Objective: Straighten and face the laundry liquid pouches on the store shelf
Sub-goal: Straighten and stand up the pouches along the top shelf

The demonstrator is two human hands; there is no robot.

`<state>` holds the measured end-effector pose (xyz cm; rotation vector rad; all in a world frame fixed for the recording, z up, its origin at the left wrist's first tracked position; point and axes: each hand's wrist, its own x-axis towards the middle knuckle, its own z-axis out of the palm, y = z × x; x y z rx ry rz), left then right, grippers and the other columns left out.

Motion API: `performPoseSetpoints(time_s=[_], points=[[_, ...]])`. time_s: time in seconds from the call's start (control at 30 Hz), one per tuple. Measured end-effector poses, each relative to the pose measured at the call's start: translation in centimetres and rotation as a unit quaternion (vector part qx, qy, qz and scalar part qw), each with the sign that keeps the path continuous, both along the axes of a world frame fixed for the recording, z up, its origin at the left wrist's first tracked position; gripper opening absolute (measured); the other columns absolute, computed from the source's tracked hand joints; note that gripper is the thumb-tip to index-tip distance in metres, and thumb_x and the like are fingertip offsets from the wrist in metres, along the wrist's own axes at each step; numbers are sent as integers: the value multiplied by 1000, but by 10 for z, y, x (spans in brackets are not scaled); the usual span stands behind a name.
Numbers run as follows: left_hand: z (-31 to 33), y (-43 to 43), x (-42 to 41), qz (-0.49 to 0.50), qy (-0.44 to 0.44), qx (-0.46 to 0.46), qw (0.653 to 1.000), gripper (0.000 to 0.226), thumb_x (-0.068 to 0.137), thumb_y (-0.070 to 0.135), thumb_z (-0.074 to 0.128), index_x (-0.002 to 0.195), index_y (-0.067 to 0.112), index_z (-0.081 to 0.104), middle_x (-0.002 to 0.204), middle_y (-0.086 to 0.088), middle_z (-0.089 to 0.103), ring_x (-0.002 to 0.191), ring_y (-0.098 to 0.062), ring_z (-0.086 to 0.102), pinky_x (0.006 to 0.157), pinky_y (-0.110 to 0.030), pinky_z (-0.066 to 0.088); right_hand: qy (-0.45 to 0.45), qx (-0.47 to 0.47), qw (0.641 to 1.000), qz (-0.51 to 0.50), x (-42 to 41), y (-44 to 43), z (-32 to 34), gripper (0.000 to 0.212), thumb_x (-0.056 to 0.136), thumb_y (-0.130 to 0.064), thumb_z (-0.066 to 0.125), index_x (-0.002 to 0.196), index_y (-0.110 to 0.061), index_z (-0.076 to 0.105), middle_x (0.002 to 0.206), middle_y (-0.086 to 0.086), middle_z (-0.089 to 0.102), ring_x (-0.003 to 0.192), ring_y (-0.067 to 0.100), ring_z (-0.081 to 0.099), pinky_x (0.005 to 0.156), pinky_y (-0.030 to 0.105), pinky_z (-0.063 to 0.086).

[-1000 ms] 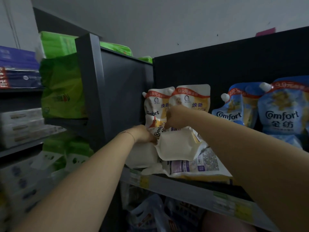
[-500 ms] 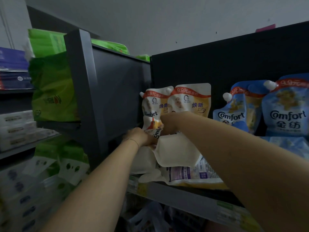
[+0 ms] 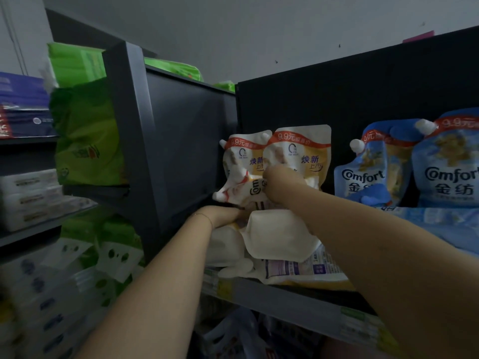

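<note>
Mid-straightening, just right of the dark side panel (image 3: 181, 151): the left hand (image 3: 223, 215) reaches among slumped pouches (image 3: 280, 234) (fingers hidden, grip untellable); the right hand (image 3: 280, 185) curls round a tilted pouch (image 3: 241, 190) before the upright pouches (image 3: 303, 151) — next, probably stand it label-out; blue pouches (image 3: 440, 174) farthest right, capped, plump.

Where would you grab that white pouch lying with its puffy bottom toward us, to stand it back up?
The white pouch lies with its bulging base facing the aisle. Its top end is hidden further back, under the tilted pouch that the right hand grips. So I would probably take it by that base, coming from the front, thumb on top and fingers underneath.
</note>
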<state>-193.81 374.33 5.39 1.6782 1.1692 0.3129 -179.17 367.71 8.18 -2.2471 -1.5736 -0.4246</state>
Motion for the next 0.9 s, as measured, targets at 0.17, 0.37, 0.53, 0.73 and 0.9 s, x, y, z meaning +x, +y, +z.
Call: performPoseSetpoints(time_s=[0.17,0.37,0.53,0.73,0.9], points=[[-5,-4,0,-10,11,14,1000,51,93,42,55,132,10,48,130,-9,56,127,-24,46,114,-34,30,-5,90,994,-68,-1,-15,5,30,90,-16,54,120,-15,52,101,4,59,94,24,59,81,37,47],[-3,14,-9,46,-43,24,998,61,91,48,57,136,8,48,132,-13,56,123,-26,51,109,-34,37,20,123,988,-86,-1,-25,9,26,84,-17,58,110,-16,54,88,4,56,80,23,57,70,36,51],[14,25,-22,48,-62,-18,997,26,88,31,68,97,7,66,85,-12,66,77,-23,62,85,-34,49,71,82,992,-62,-6,-25,17,49,82,-25,66,125,-13,44,87,2,51,85,23,57,70,35,49],[7,21,-31,36,-106,-78,991,20,84,24,73,87,5,69,71,-11,71,56,-20,66,57,-26,55,88,-25,995,-36,-8,-21,21,41,80,-28,65,114,-14,46,82,0,49,71,16,49,55,28,39],[5,20,-23,22,-100,-65,993,16,87,19,68,92,4,67,78,-14,68,68,-23,63,72,-32,52,87,-112,990,-16,-2,-14,27,35,67,-30,72,80,-13,44,81,4,54,75,21,53,66,31,48]])
